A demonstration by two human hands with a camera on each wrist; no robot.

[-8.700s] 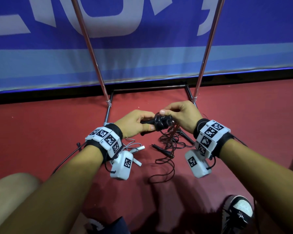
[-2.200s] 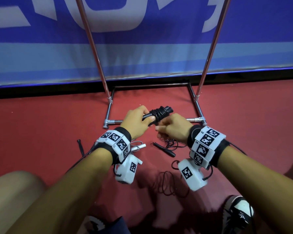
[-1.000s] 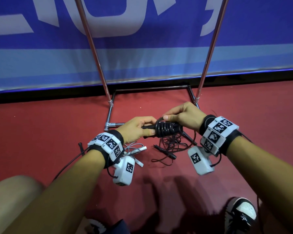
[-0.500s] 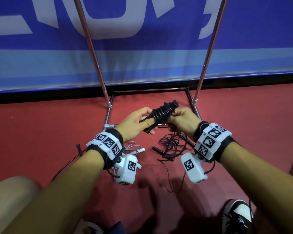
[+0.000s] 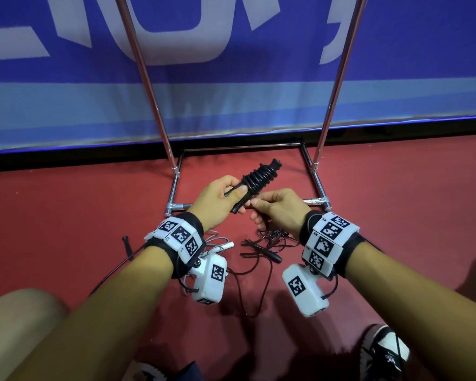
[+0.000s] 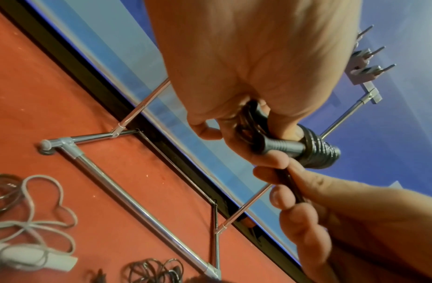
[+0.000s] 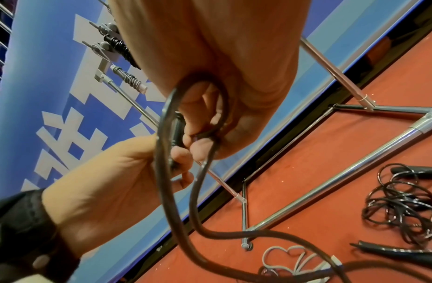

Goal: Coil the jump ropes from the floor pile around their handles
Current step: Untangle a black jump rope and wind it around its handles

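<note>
A black jump rope's paired handles [image 5: 259,178] point up and away, with a thick coil of rope wound around their middle. My left hand [image 5: 238,199] grips the handles' near end, thumb on top, which the left wrist view shows as handles [image 6: 280,147] and coil [image 6: 319,153]. Just right of that end, my right hand [image 5: 259,207] pinches the loose black rope [image 7: 173,134], which loops through its fingers and trails down. Below both hands, a tangled pile of black rope [image 5: 270,240] lies on the red floor.
A chrome rack frame [image 5: 316,200] stands on the floor beyond my hands, in front of a blue banner. A grey-white rope [image 5: 220,244] lies under my left wrist. A spare black handle [image 7: 392,250] lies near the pile. My shoe [image 5: 382,350] is at lower right.
A second ago the handles lay level with my right hand over the coil. Now they tilt up and away, and my right hand has come down to their near end with the rope.
</note>
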